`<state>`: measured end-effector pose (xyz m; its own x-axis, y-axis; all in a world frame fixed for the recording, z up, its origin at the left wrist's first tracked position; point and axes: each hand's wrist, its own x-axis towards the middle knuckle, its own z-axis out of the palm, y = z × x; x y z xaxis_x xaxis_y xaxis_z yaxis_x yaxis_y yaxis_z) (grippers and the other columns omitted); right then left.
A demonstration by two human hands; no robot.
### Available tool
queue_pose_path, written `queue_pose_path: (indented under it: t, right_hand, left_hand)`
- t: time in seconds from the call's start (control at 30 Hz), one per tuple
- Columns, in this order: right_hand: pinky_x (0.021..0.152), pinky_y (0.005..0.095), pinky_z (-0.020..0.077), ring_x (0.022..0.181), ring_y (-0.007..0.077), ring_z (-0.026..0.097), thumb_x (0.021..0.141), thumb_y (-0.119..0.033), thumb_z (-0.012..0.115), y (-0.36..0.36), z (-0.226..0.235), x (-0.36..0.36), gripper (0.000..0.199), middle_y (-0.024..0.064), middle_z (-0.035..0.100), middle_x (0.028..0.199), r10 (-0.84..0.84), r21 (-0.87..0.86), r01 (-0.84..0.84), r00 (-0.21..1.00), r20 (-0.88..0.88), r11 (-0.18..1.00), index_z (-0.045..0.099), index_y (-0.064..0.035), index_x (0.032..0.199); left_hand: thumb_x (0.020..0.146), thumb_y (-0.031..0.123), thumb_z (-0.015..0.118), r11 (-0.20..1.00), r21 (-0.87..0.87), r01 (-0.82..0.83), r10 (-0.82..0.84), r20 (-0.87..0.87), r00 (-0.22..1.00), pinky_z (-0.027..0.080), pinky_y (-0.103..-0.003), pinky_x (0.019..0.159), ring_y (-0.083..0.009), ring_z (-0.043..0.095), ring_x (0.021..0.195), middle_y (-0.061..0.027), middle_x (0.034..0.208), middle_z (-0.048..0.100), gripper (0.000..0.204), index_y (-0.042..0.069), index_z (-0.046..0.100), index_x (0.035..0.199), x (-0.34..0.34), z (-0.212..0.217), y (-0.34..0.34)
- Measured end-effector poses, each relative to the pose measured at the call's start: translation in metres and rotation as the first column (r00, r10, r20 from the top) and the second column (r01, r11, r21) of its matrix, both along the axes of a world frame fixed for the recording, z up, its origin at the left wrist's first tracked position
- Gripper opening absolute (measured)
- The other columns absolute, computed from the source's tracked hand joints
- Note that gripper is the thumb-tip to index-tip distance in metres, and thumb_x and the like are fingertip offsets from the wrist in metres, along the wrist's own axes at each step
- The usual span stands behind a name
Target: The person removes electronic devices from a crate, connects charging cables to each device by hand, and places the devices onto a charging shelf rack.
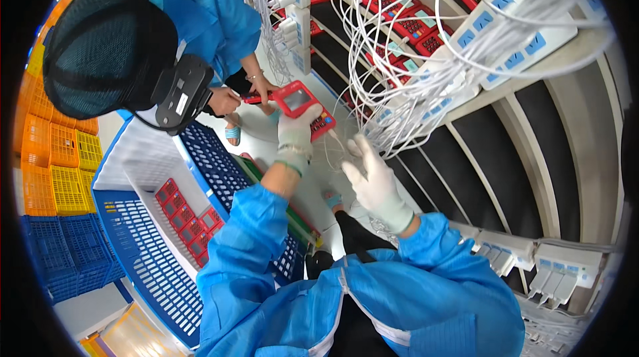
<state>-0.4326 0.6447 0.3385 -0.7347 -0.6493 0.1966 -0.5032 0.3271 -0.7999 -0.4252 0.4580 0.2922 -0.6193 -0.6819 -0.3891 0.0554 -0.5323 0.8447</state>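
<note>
Single head-worn fisheye view, looking steeply down, close over the person's own arms

In front of you is a big rack of shelves [532,124] with long pale bars. Red handheld devices [406,24] lie in rows on the upper shelves. White power strips [506,31] sit along the front edge, with lots of white cables [393,91] hanging down. Below you, on the floor [259,137], stands a blue crate [143,257] with more red devices inside.
</note>
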Motion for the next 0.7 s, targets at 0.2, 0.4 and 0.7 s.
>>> queue_pose_path:
  t: [0.2, 0.4, 0.7]
  right_hand:
    - [0.090, 0.0274, 0.0438, 0.106, 0.0163, 0.057, 0.091, -0.019, 0.053, 0.052, -0.032, 0.028, 0.037, 0.0124, 0.061, 0.113, 0.034, 0.061, -0.132, 0.615, 0.788, 0.989, 0.051, 0.0023, 0.120]
    - [0.086, 0.0252, 0.0451, 0.099, 0.0140, 0.058, 0.094, -0.017, 0.048, 0.081, -0.048, 0.021, 0.040, 0.0121, 0.061, 0.108, -0.148, 0.236, -0.200, 0.374, 0.915, 0.951, 0.043, 0.0065, 0.125]
    - [0.087, 0.0281, 0.0451, 0.098, 0.0183, 0.060, 0.095, -0.014, 0.045, 0.103, -0.067, -0.008, 0.036, 0.0149, 0.059, 0.111, -0.284, 0.367, -0.149, 0.399, 0.872, 0.918, 0.043, 0.0069, 0.123]
  left_hand:
    - [0.068, 0.014, 0.073, 0.786, -0.616, -0.057, 0.089, 0.022, 0.996, 0.050, -0.032, 0.076, -0.0217, 0.063, 0.083, -0.0108, 0.096, 0.065, 0.054, 0.003, 0.052, 0.117, -0.125, -0.041, -0.064]
    - [0.075, 0.034, 0.065, 0.642, -0.739, 0.203, 0.109, 0.350, 0.931, 0.044, -0.039, 0.089, -0.0326, 0.057, 0.103, -0.0164, 0.112, 0.060, 0.055, 0.014, 0.053, 0.124, -0.220, -0.065, -0.081]
    - [0.081, 0.032, 0.058, 0.496, -0.815, 0.299, -0.214, 0.219, 0.952, 0.047, -0.040, 0.084, -0.0330, 0.059, 0.098, -0.0153, 0.105, 0.062, 0.036, 0.016, 0.060, 0.113, -0.297, -0.103, -0.064]
